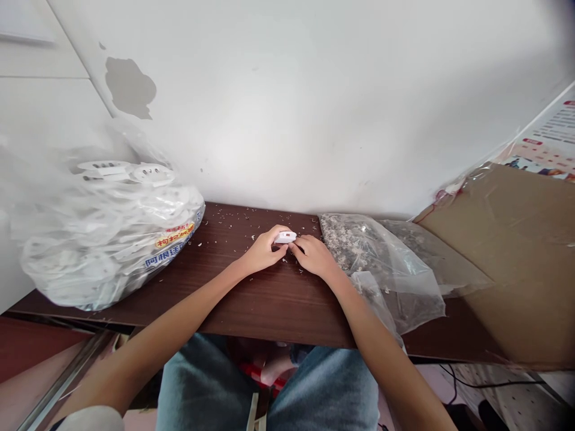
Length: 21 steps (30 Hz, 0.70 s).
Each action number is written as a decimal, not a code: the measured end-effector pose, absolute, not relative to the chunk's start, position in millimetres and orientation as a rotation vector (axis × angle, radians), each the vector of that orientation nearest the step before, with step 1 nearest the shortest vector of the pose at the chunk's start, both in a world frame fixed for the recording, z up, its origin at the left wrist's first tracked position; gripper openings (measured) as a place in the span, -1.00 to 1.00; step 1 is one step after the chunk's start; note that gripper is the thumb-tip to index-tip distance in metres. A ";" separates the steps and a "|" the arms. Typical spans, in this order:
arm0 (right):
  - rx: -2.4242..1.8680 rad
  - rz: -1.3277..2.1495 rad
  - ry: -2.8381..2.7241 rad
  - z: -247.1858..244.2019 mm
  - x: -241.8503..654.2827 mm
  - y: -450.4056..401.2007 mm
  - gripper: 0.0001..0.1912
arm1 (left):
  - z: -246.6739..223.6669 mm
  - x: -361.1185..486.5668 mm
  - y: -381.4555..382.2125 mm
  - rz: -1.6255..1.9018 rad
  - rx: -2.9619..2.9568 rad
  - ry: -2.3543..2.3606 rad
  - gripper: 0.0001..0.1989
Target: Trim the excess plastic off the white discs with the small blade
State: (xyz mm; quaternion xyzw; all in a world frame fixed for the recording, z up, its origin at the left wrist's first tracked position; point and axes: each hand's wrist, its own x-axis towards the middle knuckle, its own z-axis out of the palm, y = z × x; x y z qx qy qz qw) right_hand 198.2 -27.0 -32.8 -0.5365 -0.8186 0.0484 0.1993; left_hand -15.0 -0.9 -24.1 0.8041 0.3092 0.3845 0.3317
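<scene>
Above the middle of the dark brown table (269,299), my left hand (265,249) grips a small white plastic piece (285,237) between thumb and fingers. The piece has a small dark slot on its face. My right hand (312,254) is at the piece's right end, fingers bent and pressed close to its lower edge; whether they hold a smaller part is hidden. Just right of my right hand lies a clear plastic bag (359,239) with many small pale parts.
A large clear bag (112,239) full of white plastic pieces stands at the left. A cardboard box (521,263) is at the right. White scraps dot the table near the wall (287,120). A black cable (489,383) runs below right.
</scene>
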 end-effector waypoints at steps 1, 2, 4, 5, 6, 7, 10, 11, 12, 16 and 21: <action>-1.482 0.136 -2.298 -32.7 199.5 -26.3 -0.58 | -23.1 -15.7 -0.5 0.991 2.114 0.805 -0.65; -1.467 0.135 -2.308 -32.5 200.6 -25.7 -0.59 | -22.2 -16.5 0.2 0.973 2.125 0.807 -0.64; -1.448 0.125 -2.334 -32.2 202.5 -25.0 -0.60 | -21.5 -18.3 1.8 0.944 2.127 0.817 -0.60; -1.440 0.116 -2.349 -32.2 203.2 -24.8 -0.60 | -21.6 -19.2 2.8 0.931 2.118 0.820 -0.58; -1.434 0.104 -2.365 -32.2 203.8 -24.8 -0.60 | -22.0 -19.8 3.9 0.924 2.106 0.821 -0.57; -1.428 0.089 -2.381 -32.2 204.2 -24.9 -0.60 | -22.5 -20.2 4.9 0.923 2.097 0.820 -0.56; -1.423 0.037 -2.408 -32.8 204.8 -25.2 -0.59 | -24.6 -20.4 7.8 0.952 2.088 0.827 -0.58; -1.425 0.022 -2.414 -32.9 204.8 -25.2 -0.58 | -25.2 -20.3 8.5 0.961 2.082 0.836 -0.59; -1.427 0.008 -2.420 -33.0 204.6 -25.3 -0.58 | -25.7 -20.2 9.1 0.969 2.073 0.847 -0.60; -1.439 -0.039 -2.431 -31.8 202.9 -26.3 -0.59 | -26.0 -20.0 9.5 0.991 2.037 0.904 -0.61; -1.519 -0.004 -2.362 -28.5 201.1 -29.8 -0.70 | -23.2 -20.6 11.0 1.107 1.927 0.914 -0.56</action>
